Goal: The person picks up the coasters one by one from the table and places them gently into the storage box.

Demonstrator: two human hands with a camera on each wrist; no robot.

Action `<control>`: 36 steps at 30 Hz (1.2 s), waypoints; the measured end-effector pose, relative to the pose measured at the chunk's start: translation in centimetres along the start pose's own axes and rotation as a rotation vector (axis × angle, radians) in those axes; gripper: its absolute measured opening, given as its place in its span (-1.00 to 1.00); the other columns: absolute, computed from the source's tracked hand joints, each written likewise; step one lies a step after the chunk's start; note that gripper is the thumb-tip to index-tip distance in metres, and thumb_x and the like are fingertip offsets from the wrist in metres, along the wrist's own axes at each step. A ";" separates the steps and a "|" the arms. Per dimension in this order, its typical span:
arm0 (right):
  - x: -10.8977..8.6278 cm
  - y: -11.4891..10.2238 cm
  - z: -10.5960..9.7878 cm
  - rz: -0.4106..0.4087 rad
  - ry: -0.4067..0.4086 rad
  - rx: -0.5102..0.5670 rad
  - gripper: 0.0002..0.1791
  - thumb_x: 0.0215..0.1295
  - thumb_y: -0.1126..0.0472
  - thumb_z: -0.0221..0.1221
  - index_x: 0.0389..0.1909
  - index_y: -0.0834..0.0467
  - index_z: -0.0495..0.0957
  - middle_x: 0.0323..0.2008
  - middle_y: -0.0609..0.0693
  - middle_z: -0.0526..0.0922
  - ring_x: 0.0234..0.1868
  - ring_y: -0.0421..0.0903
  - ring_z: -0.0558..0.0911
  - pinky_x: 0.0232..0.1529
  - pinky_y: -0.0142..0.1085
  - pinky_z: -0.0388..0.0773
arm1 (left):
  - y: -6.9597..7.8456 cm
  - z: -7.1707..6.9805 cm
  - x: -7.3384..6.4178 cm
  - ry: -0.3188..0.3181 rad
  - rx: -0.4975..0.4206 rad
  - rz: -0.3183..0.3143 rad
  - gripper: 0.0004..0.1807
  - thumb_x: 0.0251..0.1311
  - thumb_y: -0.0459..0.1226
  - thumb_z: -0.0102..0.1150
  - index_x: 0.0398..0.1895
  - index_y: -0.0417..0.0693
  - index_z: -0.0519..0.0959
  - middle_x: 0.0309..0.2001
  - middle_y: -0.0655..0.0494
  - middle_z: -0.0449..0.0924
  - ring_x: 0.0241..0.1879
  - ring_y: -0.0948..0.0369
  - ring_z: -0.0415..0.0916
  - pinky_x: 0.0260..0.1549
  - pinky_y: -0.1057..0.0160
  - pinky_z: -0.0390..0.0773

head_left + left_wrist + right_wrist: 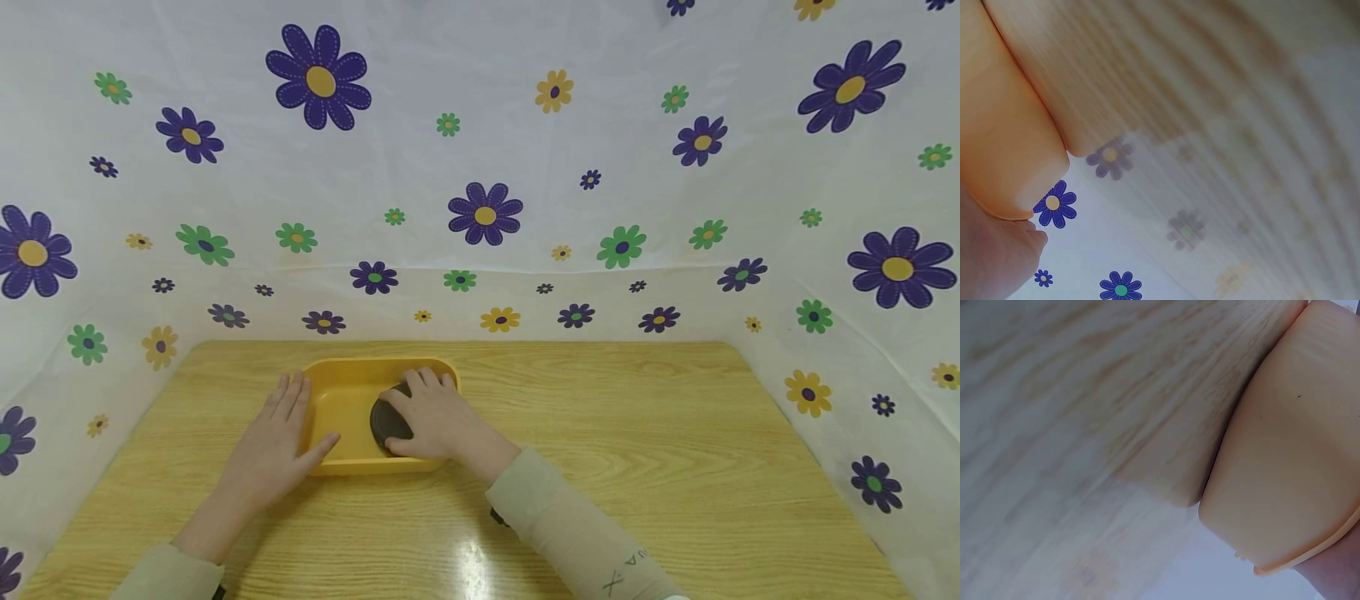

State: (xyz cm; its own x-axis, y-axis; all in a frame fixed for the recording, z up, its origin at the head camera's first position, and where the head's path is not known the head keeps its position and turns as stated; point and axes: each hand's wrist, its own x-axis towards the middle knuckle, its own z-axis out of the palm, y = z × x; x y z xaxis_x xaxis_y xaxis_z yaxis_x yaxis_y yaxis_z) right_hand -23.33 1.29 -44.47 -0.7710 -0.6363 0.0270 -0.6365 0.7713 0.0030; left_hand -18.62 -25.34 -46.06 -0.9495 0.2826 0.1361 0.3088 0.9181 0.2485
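A yellow rectangular plastic tray point(367, 467) lies on the table. Inside its right half is a dark, round, flat-looking object point(388, 425) with a ringed edge, partly covered by my right hand point(438, 421). That hand grips it from above, thumb at the near side and fingers spread over the far side. My left hand point(266, 450) rests along the tray's left rim, fingers straight and thumb reaching over the near left corner. Both wrist views show the tray's outer wall point(1010, 112) from low down, with only a bit of each hand at the rim.
The wood-grain table point(600, 442) extends to the right of the tray. A white cloth point(420, 167) printed with purple, green and yellow flowers encloses the back and both sides.
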 end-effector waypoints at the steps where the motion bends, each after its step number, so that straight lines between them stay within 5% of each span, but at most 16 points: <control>1: 0.0 0.0 0.0 -0.003 0.004 -0.001 -0.27 0.42 -0.37 0.18 0.53 -0.21 0.41 0.48 0.02 0.41 0.48 0.03 0.40 0.39 0.00 0.48 | 0.0 0.0 0.0 0.000 0.000 0.000 0.10 0.51 0.24 0.02 0.66 -0.47 -0.07 0.68 -0.44 -0.11 0.68 -0.35 -0.14 0.63 -0.31 0.07; 19: -1.9 1.8 -1.9 -0.057 0.086 0.013 -0.28 0.45 -0.34 0.16 0.52 -0.12 0.41 0.48 0.06 0.42 0.49 0.06 0.38 0.48 0.06 0.41 | -0.3 -0.2 0.0 0.007 0.046 0.035 0.11 0.50 0.25 0.03 0.64 -0.51 -0.01 0.67 -0.47 -0.09 0.66 -0.40 -0.10 0.64 -0.31 0.05; 28: -4.9 5.0 -2.8 -0.015 0.144 0.105 -0.26 0.45 -0.24 0.23 0.54 -0.02 0.39 0.48 0.18 0.41 0.51 0.16 0.36 0.53 0.17 0.34 | -0.1 -0.8 0.2 0.005 0.111 0.091 0.07 0.49 0.25 0.04 0.65 -0.45 0.04 0.68 -0.42 -0.06 0.66 -0.38 -0.07 0.63 -0.34 0.07; 36: -8.8 8.3 -3.6 0.071 0.188 0.080 -0.23 0.45 -0.24 0.22 0.56 0.04 0.37 0.53 0.24 0.37 0.56 0.23 0.34 0.61 0.22 0.28 | 0.4 -1.8 0.3 0.060 0.172 0.148 0.06 0.49 0.25 0.04 0.66 -0.41 0.05 0.69 -0.40 -0.08 0.66 -0.35 -0.05 0.68 -0.24 -0.03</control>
State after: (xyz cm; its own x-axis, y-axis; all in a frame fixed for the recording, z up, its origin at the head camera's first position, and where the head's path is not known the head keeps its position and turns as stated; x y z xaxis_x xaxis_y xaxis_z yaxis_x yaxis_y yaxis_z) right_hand -21.69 13.34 -41.12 -0.8008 -0.5607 0.2104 -0.5863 0.8057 -0.0845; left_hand -18.65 -25.40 -44.17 -0.8882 0.4053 0.2164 0.4255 0.9033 0.0548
